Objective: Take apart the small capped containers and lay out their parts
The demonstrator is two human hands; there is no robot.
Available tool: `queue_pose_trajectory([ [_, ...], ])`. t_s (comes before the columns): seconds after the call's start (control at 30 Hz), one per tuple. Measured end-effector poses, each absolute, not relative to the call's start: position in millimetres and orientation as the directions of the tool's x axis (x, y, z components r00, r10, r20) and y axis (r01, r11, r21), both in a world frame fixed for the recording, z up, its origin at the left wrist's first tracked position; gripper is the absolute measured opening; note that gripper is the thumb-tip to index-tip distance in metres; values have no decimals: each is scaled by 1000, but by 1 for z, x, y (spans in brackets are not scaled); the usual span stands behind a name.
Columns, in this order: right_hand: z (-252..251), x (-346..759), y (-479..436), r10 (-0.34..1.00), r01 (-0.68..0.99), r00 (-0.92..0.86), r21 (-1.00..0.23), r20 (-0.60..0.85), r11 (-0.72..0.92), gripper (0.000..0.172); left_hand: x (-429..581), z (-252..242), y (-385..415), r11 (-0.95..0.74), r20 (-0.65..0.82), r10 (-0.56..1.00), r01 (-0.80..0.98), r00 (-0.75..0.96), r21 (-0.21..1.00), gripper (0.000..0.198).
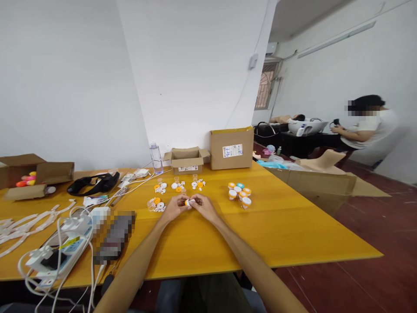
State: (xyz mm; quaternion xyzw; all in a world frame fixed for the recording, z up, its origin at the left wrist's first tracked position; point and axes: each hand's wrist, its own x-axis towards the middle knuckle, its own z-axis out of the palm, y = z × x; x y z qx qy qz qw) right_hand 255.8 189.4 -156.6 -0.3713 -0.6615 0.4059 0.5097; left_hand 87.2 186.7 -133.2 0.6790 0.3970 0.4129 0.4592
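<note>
- A small white-and-orange part is held low over the worktop, directly between the fingertips of the left hand and the right hand.
- Both hands are closed on it: the fingers are curled inward and the part is pinched from both sides, so neither hand can be called clearly nearer.
- Its long axis seems to be set roughly crosswise, from one hand toward the other, with a slight tilt; most of it is covered by the fingers, so this cannot be told for certain.
- Four loose clusters of clear cups, white and orange discs and small white pieces are spread to the left of the hands and beyond them. The near-left cluster is placed just beside the left hand; the far-right cluster is set beyond the fingertips.
- A group of clear cups with white, orange and teal tops is gathered to the right and slightly beyond, well apart from both hands, with the right hand the nearer.
- The back of the worktop is lined with a clear bottle, an open cardboard box and a taller cardboard box.
- At the left, a power strip is crowded with plugs and white cables.
</note>
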Motion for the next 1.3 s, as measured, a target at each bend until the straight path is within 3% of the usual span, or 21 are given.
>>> queue_pose_trajectory([
  [0.83,-153,261,188,937,-30,-204,-958,285,285,15,85,-131,186,-245,185,896,102,403,964,32],
  [1.07,-155,261,191,935,-7,-148,-945,323,326,23,84,-133,185,-238,178,898,104,402,966,35],
  [1.3,-158,263,191,947,-25,-110,-954,301,300,37,80,-131,185,-348,221,877,246,427,905,27],
])
